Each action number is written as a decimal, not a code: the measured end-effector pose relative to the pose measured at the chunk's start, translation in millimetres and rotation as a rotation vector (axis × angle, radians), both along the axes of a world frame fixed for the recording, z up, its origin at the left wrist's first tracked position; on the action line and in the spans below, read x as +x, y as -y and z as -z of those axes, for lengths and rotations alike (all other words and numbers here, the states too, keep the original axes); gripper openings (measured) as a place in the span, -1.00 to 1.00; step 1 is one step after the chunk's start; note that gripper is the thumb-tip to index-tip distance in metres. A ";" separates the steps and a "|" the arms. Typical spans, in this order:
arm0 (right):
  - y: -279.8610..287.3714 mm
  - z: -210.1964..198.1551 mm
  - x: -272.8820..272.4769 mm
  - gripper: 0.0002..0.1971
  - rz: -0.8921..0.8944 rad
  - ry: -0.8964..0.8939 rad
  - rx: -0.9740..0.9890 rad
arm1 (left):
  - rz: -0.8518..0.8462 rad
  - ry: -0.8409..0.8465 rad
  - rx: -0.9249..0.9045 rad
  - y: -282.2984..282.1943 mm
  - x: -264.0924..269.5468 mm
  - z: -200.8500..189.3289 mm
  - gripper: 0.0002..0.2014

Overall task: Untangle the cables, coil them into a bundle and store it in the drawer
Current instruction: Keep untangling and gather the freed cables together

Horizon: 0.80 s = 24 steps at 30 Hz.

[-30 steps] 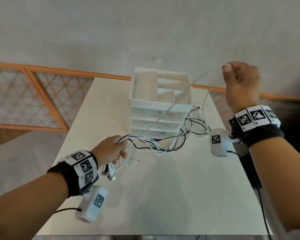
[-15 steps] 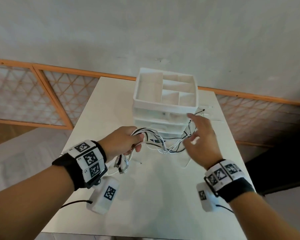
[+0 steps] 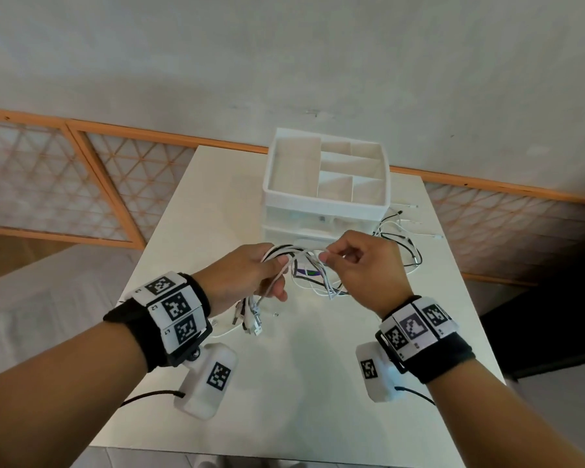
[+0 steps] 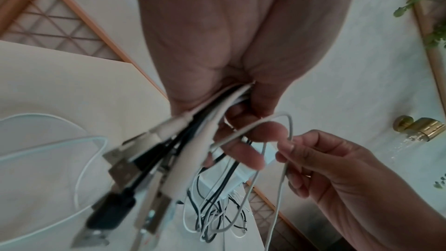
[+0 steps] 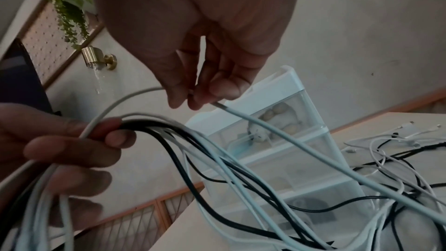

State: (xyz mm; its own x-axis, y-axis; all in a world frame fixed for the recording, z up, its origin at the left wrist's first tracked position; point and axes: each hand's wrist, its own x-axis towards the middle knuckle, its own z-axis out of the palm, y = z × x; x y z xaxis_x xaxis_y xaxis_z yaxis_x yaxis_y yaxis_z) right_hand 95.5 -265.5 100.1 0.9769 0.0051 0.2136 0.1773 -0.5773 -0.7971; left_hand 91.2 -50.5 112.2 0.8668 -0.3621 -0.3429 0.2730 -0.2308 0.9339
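Observation:
My left hand (image 3: 250,275) grips a bunch of white and black cables (image 3: 284,261) above the white table (image 3: 318,383); their USB plugs (image 3: 250,320) hang below the fist. In the left wrist view the plugs (image 4: 125,161) fan out from the left hand (image 4: 241,136). My right hand (image 3: 331,256) pinches one white cable (image 5: 277,133) between thumb and fingers (image 5: 193,100), close to the left hand. Loose cable loops (image 3: 321,285) trail to the table in front of the white drawer unit (image 3: 325,211); its drawers are closed.
More cable ends (image 3: 406,228) lie on the table to the right of the drawer unit. An open divided tray (image 3: 328,173) tops the unit. One white cable (image 4: 48,140) curls on the table at left. A wall and wooden lattice panels (image 3: 48,184) stand behind.
My right hand came down from high on the right to the bundle and now pinches a white cable beside the left hand. The left hand lifted the bunch slightly.

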 end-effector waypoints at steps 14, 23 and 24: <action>-7.9 31.4 -1.4 -0.88 -0.285 -0.364 -0.476 | 0.094 0.269 0.230 -7.9 -8.9 -25.7 -0.46; 63.8 49.9 20.0 -0.64 0.307 -0.007 -0.512 | 0.382 0.379 0.811 -33.3 -11.7 22.8 -0.69; 58.3 58.6 16.1 -0.51 0.257 -0.180 -0.529 | 0.350 0.402 0.851 -32.4 -11.7 34.9 -0.70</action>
